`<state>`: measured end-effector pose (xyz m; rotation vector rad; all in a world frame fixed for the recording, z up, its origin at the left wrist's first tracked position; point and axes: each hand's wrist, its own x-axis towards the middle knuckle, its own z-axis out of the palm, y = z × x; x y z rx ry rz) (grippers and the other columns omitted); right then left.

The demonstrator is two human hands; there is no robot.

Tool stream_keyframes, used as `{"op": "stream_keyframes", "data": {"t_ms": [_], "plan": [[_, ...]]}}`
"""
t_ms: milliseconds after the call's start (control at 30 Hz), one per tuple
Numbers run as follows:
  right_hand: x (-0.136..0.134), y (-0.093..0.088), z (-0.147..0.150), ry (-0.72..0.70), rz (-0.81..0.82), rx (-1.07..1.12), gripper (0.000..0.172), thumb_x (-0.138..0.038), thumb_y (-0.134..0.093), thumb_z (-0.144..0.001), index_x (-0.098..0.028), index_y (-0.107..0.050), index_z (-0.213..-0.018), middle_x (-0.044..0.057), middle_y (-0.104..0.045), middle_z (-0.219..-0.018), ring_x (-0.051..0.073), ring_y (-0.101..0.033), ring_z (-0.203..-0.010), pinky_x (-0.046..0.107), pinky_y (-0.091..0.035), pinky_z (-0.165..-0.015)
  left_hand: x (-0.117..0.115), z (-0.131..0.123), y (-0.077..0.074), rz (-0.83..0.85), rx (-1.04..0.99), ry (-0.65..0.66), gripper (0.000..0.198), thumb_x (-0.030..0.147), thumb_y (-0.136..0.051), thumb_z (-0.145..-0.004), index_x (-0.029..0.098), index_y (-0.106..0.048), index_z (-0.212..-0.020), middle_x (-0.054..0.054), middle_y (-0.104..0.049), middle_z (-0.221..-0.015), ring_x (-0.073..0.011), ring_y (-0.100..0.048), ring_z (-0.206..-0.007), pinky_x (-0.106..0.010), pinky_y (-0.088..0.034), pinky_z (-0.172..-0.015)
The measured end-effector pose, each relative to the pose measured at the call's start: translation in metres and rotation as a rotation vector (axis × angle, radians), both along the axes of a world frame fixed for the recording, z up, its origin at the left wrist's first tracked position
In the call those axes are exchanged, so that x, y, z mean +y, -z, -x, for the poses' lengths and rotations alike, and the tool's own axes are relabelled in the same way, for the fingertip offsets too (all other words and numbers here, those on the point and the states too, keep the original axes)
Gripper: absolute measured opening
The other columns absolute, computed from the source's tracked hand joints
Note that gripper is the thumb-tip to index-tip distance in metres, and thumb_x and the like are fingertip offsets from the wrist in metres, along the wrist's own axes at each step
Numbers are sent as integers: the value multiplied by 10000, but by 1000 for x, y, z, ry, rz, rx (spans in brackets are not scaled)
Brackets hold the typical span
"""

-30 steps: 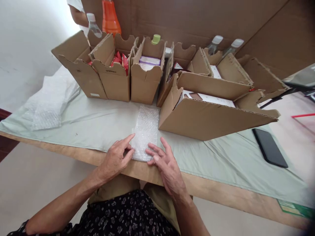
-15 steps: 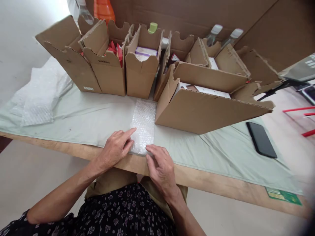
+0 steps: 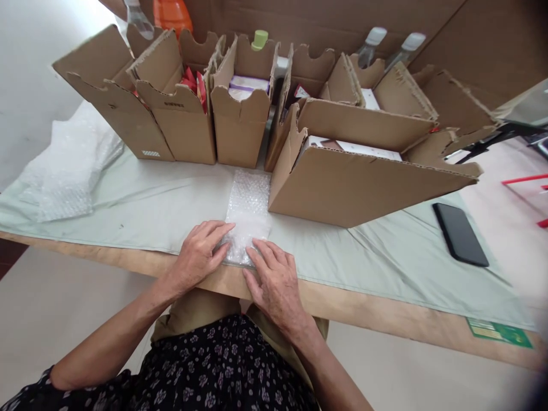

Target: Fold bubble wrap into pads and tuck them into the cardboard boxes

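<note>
A clear bubble wrap bag point(image 3: 248, 197) lies flat on the pale green cloth, its near end at the table's front edge. At its lower left side rests my left hand point(image 3: 201, 248), fingers apart, the index fingertip on the plastic. My right hand point(image 3: 274, 277) is at the lower right corner, with spread fingers touching the bag and the thumb near the table edge. Neither hand grips anything. Just beyond the bag's right side stands a long cardboard box point(image 3: 363, 188) holding a white packet point(image 3: 355, 148).
More bubble wrap point(image 3: 71, 165) is piled at the left. Several cardboard bins, one a narrow box point(image 3: 240, 125), line the back. Bottles, including an orange one point(image 3: 173, 16), stand behind them. A black phone point(image 3: 460, 234) lies at the right, near a green card point(image 3: 499, 332).
My right hand has shifted slightly up and left onto the bag, its fingers more spread. My left fingers have opened from a pointing pose. The view has tilted a little.
</note>
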<state>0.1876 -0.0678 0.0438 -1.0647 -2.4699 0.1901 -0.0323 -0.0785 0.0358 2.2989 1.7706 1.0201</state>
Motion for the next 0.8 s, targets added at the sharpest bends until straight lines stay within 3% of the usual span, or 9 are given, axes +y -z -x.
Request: {"op": "stream_keyframes", "data": {"t_ms": [133, 267, 367, 467, 533, 633, 700, 800], "plan": [[4, 0, 2, -27, -35, -26, 251, -201, -559, -1035, -175, -666, -1260, 126, -706, -1364, 288, -615, -1231, 429, -461, -911, -5, 6, -5, -14, 57, -21, 356, 256, -623, -999, 192, -636, -1349, -143, -693, -1230, -283, -677, -1091, -456, -579, -939], [10, -9, 3, -61, -52, -16, 216, -176, -499, -1060, -188, -704, -1130, 106, -769, -1223, 269, -667, -1074, 427, -440, -854, -17, 10, -12, -51, 122, 174, 319, 281, -699, -969, 193, -669, -1274, -135, -734, -1228, -314, -651, -1192, -493, -529, -1018], [15, -16, 3, -72, 46, 39, 236, -198, -489, -1077, -214, -724, -1059, 63, -807, -1014, 232, -681, -888, 408, -437, -817, -24, 7, -18, -62, 53, 201, 178, 151, -623, -987, 183, -696, -1147, -88, -782, -1037, -255, -705, -1037, -429, -545, -930], [19, -19, 1, -88, 151, 138, 227, -261, -507, -1089, -226, -731, -1095, 38, -809, -935, 208, -690, -804, 382, -457, -800, -27, 3, -24, 37, -98, 148, 151, 147, -603, -988, 167, -711, -1091, -55, -778, -904, -195, -705, -833, -358, -560, -807], [19, -19, -2, -51, 103, 224, 219, -301, -535, -1084, -211, -706, -1187, 66, -807, -1039, 223, -713, -887, 382, -476, -827, -27, 2, -26, 130, -173, 62, 164, 193, -624, -978, 160, -729, -1099, -52, -777, -891, -180, -698, -779, -320, -566, -739], [15, -19, -6, 39, -94, 280, 237, -263, -601, -1044, -199, -659, -1265, 117, -762, -1204, 261, -694, -1060, 405, -473, -896, -20, 3, -24, 224, -219, -42, 228, 228, -645, -951, 166, -736, -1151, -34, -775, -879, -163, -691, -727, -281, -559, -669], [14, -18, -7, 9, -148, 210, 240, -210, -612, -1020, -215, -658, -1256, 116, -744, -1251, 274, -670, -1124, 426, -458, -938, -13, 4, -20, 225, -185, -65, 262, 229, -645, -941, 175, -727, -1184, -6, -748, -812, -154, -671, -684, -278, -556, -665], [19, -17, -2, -85, -106, 69, 247, -175, -598, -1006, -198, -673, -1240, 116, -746, -1269, 303, -644, -1198, 459, -442, -968, -7, 4, -15, 133, -96, -89, 254, 245, -628, -968, 171, -708, -1198, -9, -706, -791, -170, -665, -707, -312, -570, -713]]}}
